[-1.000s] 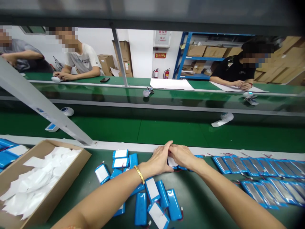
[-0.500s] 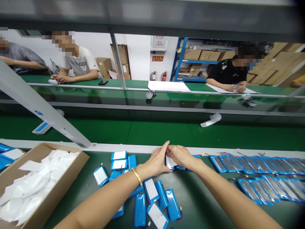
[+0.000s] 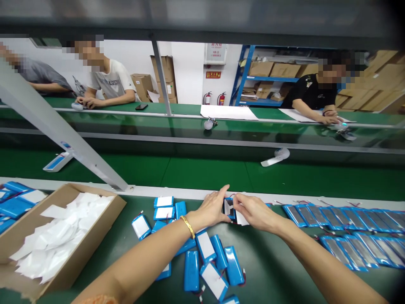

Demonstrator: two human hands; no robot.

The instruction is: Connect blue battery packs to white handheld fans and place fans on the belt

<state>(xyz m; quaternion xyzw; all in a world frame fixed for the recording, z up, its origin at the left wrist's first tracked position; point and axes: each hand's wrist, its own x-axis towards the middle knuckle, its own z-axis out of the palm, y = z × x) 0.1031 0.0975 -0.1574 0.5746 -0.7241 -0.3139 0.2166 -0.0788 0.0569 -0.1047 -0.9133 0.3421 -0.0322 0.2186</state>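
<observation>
My left hand (image 3: 215,207), with a gold bracelet at the wrist, grips the left side of a blue battery pack (image 3: 229,207) near the table's back edge. The pack's dark face shows. Closed at the fingertips, my right hand (image 3: 249,210) pinches a white sheet (image 3: 242,218) at the pack's right side. Several blue packs, some with white faces, lie loose in front and to the left, among them a white-faced pack (image 3: 205,245) and a plain blue pack (image 3: 191,270).
An open cardboard box (image 3: 90,247) of white paper pieces stands left. Overlapping rows of packs (image 3: 341,217) lie right. A slanted grey post (image 3: 85,160) rises at the left. Behind a green conveyor (image 3: 202,171), people sit across the way.
My right hand has moved right, drawing the white sheet off the pack and baring its dark face. Across the way, the person on the right has reached toward a small device. The view has shifted slightly.
</observation>
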